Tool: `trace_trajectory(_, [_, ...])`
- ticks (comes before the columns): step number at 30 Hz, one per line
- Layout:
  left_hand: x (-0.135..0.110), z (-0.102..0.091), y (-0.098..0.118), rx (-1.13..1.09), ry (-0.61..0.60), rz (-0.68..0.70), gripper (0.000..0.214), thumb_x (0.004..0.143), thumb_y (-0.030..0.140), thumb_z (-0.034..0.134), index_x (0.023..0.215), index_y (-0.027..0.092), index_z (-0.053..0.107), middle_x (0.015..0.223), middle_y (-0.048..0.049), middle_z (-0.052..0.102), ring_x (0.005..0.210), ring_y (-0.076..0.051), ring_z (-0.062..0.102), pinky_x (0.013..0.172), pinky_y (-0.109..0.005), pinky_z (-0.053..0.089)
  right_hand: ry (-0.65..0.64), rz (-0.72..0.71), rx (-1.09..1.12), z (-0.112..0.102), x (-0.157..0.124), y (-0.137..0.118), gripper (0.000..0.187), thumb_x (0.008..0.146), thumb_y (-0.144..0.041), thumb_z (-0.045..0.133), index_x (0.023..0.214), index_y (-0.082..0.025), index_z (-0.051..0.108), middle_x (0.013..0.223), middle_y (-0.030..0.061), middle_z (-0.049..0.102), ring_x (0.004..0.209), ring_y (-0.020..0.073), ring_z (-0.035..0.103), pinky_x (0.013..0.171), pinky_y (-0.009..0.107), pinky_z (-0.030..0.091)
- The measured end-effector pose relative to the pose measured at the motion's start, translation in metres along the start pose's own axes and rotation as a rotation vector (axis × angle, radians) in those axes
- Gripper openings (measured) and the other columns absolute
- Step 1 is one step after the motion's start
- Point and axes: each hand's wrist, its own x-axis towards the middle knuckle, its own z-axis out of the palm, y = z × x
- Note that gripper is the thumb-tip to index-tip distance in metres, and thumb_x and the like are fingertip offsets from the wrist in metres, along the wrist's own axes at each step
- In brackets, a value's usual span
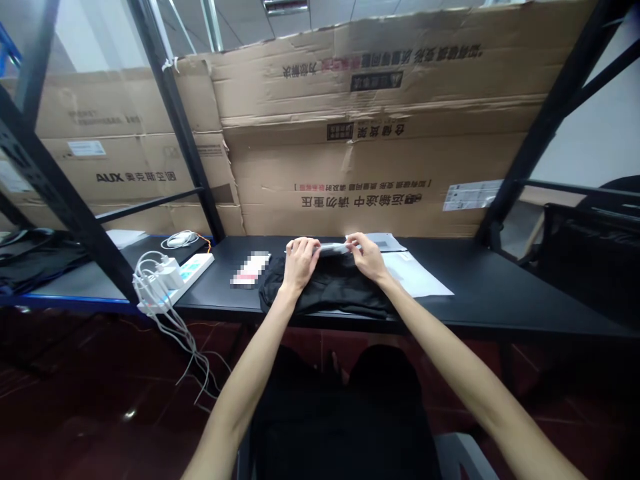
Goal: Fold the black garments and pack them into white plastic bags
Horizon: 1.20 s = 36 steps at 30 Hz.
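A black folded garment (pixel 330 290) lies on the black table (pixel 500 280) in front of me. Over its far edge both hands pinch a thin grey plastic bag (pixel 333 249). My left hand (pixel 300 261) grips the bag's left end with curled fingers. My right hand (pixel 367 257) grips its right end the same way. The bag stretches flat between them, just above the garment.
A white power strip (pixel 173 280) with plugged chargers and dangling cables sits at the table's left. A small card (pixel 250 269) lies left of the garment, grey flat bags (pixel 415 273) to the right. Cardboard boxes (pixel 360 133) wall the back behind black rack posts (pixel 175 113).
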Motion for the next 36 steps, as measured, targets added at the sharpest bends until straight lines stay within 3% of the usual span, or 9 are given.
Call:
trace_trajectory(4, [0.0,0.0,-0.006,0.021,0.073,-0.17,0.022,0.112,0.028,0.052,0.117,0.023,0.072,0.12,-0.0137,0.075,0.122,-0.034,0.064,0.109,-0.049,0.046,0.114,0.062,-0.054,-0.007,0.003,0.005,0.012,0.106,-0.037,0.052,0.104,-0.027,0.058,0.107,0.0079,0.073,0.092,0.0253,0.068,0.081,0.039,0.054])
trace_trajectory(13, [-0.002,-0.002,-0.012,0.112,0.114,-0.395,0.016,0.11,0.026,0.055,0.112,0.023,0.071,0.122,-0.0153,0.072,0.129,-0.037,0.059,0.113,-0.052,0.046,0.188,0.11,-0.08,-0.008,0.005,0.007,0.013,0.106,-0.039,0.05,0.102,-0.027,0.054,0.106,0.008,0.07,0.099,0.0263,0.066,0.09,0.042,0.052])
trace_trajectory(16, [-0.002,-0.002,-0.013,0.066,0.139,-0.35,0.016,0.109,0.023,0.055,0.112,0.024,0.071,0.125,-0.0149,0.073,0.13,-0.036,0.06,0.113,-0.053,0.048,0.212,0.109,-0.049,-0.008,0.005,0.012,0.015,0.106,-0.041,0.049,0.102,-0.027,0.053,0.105,0.0086,0.071,0.101,0.0274,0.067,0.093,0.044,0.054])
trace_trajectory(19, [-0.001,-0.004,-0.012,-0.014,0.167,-0.185,0.023,0.11,0.02,0.051,0.119,0.025,0.071,0.136,-0.0121,0.073,0.139,-0.032,0.059,0.119,-0.051,0.046,0.205,0.1,-0.022,-0.01,0.005,0.015,0.016,0.106,-0.044,0.049,0.102,-0.028,0.052,0.109,0.0109,0.072,0.104,0.0297,0.069,0.091,0.046,0.057])
trace_trajectory(22, [-0.002,-0.004,-0.009,-0.029,0.118,0.005,0.033,0.11,0.016,0.048,0.129,0.027,0.073,0.147,-0.0087,0.071,0.15,-0.029,0.053,0.125,-0.051,0.043,0.176,0.09,0.009,-0.012,0.005,0.013,0.017,0.106,-0.046,0.051,0.102,-0.029,0.053,0.112,0.0108,0.073,0.104,0.0302,0.07,0.087,0.046,0.059])
trace_trajectory(24, [-0.002,-0.004,-0.008,-0.023,0.077,0.058,0.038,0.108,0.014,0.049,0.132,0.03,0.074,0.151,-0.0077,0.069,0.153,-0.029,0.052,0.126,-0.053,0.042,0.136,0.072,0.025,-0.012,0.003,0.009,0.019,0.107,-0.048,0.05,0.103,-0.03,0.054,0.112,0.01,0.073,0.104,0.0295,0.071,0.087,0.045,0.06])
trace_trajectory(31, [-0.003,-0.005,-0.01,-0.007,0.054,0.017,0.036,0.107,0.016,0.055,0.129,0.03,0.078,0.152,-0.0085,0.067,0.153,-0.03,0.051,0.127,-0.053,0.042,0.0,-0.015,0.039,-0.009,-0.003,0.002,0.022,0.111,-0.048,0.047,0.112,-0.027,0.056,0.118,0.01,0.073,0.107,0.0272,0.07,0.096,0.045,0.059])
trace_trajectory(36, [-0.004,-0.011,-0.004,-0.026,0.048,-0.025,0.024,0.104,0.018,0.06,0.11,0.028,0.08,0.152,-0.0078,0.065,0.152,-0.031,0.05,0.127,-0.053,0.04,-0.051,-0.084,0.026,-0.013,-0.007,-0.003,0.017,0.109,-0.044,0.051,0.111,-0.028,0.057,0.116,0.0087,0.071,0.103,0.0275,0.069,0.093,0.045,0.058])
